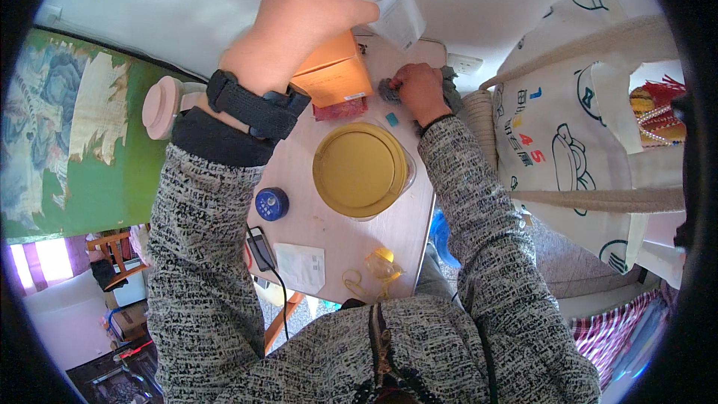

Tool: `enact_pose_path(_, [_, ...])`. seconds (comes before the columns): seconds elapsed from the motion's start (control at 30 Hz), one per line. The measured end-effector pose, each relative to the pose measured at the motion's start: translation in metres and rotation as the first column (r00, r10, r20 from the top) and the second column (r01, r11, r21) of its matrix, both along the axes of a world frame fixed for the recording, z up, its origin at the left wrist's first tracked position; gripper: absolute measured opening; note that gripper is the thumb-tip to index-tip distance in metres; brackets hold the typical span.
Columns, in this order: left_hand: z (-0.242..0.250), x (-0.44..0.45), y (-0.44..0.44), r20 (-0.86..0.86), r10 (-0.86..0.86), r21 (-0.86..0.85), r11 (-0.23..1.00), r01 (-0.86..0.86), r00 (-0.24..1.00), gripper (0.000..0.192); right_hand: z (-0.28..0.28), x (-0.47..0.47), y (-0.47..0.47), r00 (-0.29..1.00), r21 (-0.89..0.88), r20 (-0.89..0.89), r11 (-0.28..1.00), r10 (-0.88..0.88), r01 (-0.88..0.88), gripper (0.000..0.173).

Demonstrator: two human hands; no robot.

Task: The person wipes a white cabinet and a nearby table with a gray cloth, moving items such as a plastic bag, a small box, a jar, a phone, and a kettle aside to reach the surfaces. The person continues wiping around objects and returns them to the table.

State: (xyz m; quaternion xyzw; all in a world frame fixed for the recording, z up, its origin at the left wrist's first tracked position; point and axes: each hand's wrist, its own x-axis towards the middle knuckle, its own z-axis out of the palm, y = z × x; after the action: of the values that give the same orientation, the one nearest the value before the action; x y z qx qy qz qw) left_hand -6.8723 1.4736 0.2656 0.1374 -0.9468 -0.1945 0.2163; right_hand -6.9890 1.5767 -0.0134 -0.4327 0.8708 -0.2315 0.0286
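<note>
My left hand [314,5] is raised at the top of the view and grips the rim of a translucent plastic container [392,8]. Below and to the right, my right hand [420,90] is closed on a grey cloth [453,87] at the far right corner of the table. An orange cardboard box [334,73] stands under my left hand, on or against a red packet [340,109]. Nearer to me is a clear jar with a gold lid [360,169]. A small teal piece [391,119] lies between the jar and my right hand.
A blue round container [272,203], a phone with a cable [261,249], a white packet [300,266] and a small yellow-capped bottle [382,264] lie on the near table. A pink-lidded cup [161,108] is at left. A printed fabric bag [566,140] hangs at right, near a wall socket [465,64].
</note>
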Motion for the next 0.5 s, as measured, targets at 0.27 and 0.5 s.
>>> enact_pose_path(0.27, [-0.045,-0.025,-0.012,0.149,-0.060,-0.172,0.981,0.086,0.987,0.067,0.009,0.034,0.063,0.999,0.078,-0.048,0.997,-0.019,0.023,0.012])
enact_pose_path(0.5, [-0.079,-0.033,-0.011,0.250,-0.160,-0.184,0.960,0.209,0.955,0.062,0.019,0.083,0.138,0.984,0.152,-0.168,0.988,0.061,-0.035,0.013])
